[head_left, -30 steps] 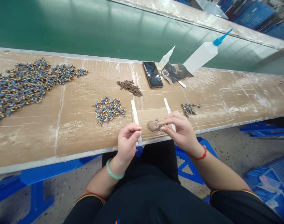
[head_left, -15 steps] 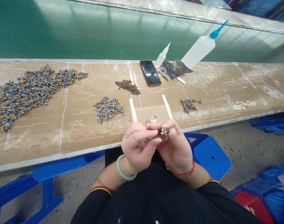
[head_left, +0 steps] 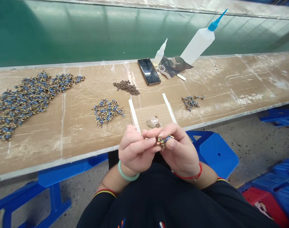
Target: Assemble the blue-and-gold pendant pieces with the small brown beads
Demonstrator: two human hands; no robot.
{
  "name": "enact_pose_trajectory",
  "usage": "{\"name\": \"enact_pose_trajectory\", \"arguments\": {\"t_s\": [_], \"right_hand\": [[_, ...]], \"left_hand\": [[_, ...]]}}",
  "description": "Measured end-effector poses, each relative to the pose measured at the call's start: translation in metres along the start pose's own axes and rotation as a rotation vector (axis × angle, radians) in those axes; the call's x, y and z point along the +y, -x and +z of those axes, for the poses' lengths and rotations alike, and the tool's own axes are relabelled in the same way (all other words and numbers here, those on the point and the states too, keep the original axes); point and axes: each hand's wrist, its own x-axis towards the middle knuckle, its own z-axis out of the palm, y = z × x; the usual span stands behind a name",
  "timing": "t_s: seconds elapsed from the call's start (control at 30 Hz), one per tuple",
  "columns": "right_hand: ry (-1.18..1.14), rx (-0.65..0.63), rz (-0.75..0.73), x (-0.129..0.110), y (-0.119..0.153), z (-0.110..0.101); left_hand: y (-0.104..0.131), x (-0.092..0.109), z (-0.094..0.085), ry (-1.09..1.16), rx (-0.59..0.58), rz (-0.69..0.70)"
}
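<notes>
My right hand (head_left: 182,150) pinches a small blue-and-yellow figurine (head_left: 167,138) between thumb and fingers, just above the table's front edge. My left hand (head_left: 134,149) is closed in a pinch, its fingertips against the left end of the figurine; whatever lies between them is hidden. Just beyond my hands, a small clear round dish (head_left: 152,122) rests on a cardboard piece (head_left: 149,110) edged by two white strips. Similar figurines lie in a cluster (head_left: 107,111) to the left and in a smaller cluster (head_left: 190,103) to the right.
Many more figurines form a large heap (head_left: 28,101) at far left. Small brown discs (head_left: 126,87) lie in a pile near a phone (head_left: 149,72). Behind are a small dropper bottle (head_left: 160,54), camouflage cloth (head_left: 175,66) and a large white bottle (head_left: 198,44). Blue stools (head_left: 218,152) stand below.
My left fingertips have come up against the figurine, closing the small gap. Both hands sit slightly lower in view, and more of the clear dish shows. The camera has shifted a little.
</notes>
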Motion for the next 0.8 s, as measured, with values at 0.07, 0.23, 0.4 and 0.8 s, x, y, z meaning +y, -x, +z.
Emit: {"name": "enact_pose_trajectory", "arguments": {"t_s": [0.07,0.23,0.4,0.8], "right_hand": [[-0.021,-0.022,0.017,-0.001,0.000,0.000],[-0.165,-0.113,-0.008,0.000,0.001,-0.001],[-0.191,-0.154,-0.012,0.000,0.002,-0.002],[-0.101,-0.158,-0.005,-0.009,0.001,-0.002]], "left_hand": [[-0.002,0.000,-0.002,-0.045,-0.010,0.050],[-0.005,0.003,-0.009,-0.120,-0.063,0.106],[-0.008,0.005,-0.011,-0.136,-0.074,0.131],[-0.015,-0.003,-0.025,-0.237,-0.134,0.259]]}}
